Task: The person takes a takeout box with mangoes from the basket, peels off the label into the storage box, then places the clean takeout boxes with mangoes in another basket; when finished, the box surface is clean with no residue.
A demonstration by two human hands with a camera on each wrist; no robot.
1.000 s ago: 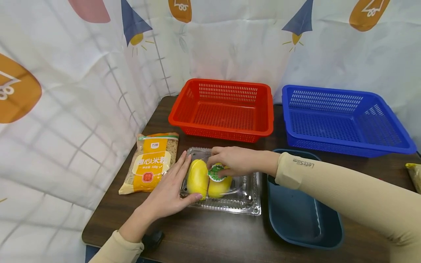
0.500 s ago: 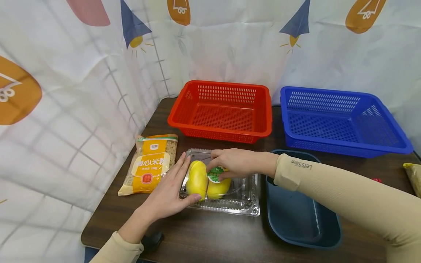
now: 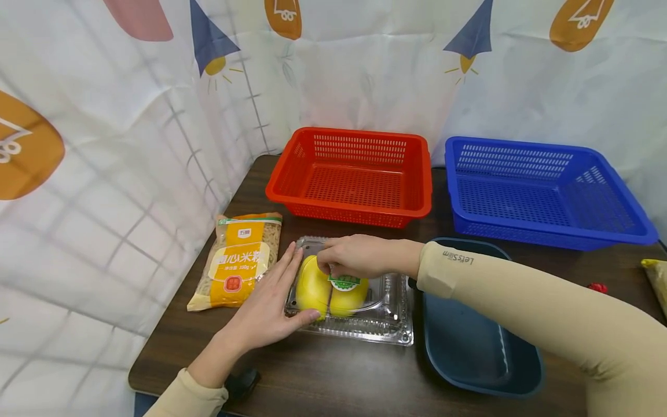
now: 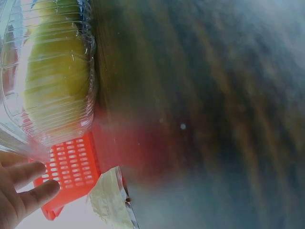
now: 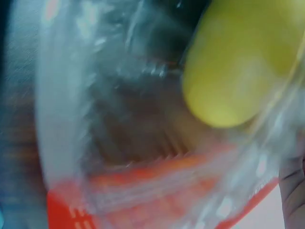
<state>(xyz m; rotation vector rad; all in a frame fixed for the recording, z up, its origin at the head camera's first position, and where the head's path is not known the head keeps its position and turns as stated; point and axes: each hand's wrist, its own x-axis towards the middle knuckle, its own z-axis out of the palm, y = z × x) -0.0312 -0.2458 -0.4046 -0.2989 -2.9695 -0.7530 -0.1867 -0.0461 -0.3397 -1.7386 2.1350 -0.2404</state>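
Observation:
A clear plastic clamshell box [image 3: 392, 329] lies on the table with two yellow mangoes [image 3: 314, 292] showing through its lid. My left hand [image 3: 268, 301] rests along the box's left side, fingers straight and thumb near the front corner. Over the lid, my right hand [image 3: 359, 256] has its fingers bent down at the upper edge of a round green-and-white sticker [image 3: 345, 282]; I cannot tell whether they pinch it. In the left wrist view a mango [image 4: 57, 81] shows behind the ribbed plastic wall. The right wrist view is blurred, with a mango [image 5: 238, 67] beneath the plastic.
A yellow bag of rice noodles [image 3: 239, 260] lies left of the box. Behind stand a red basket [image 3: 354, 217] and a blue basket [image 3: 552, 234]. A dark blue tray [image 3: 469, 353] sits to the right, partly under the right forearm. Another bag [image 3: 656, 284] shows at the right edge.
My right hand has shifted slightly left and away over the lid, so the sticker's lower part now shows below it. The left hand and the box have stayed put.

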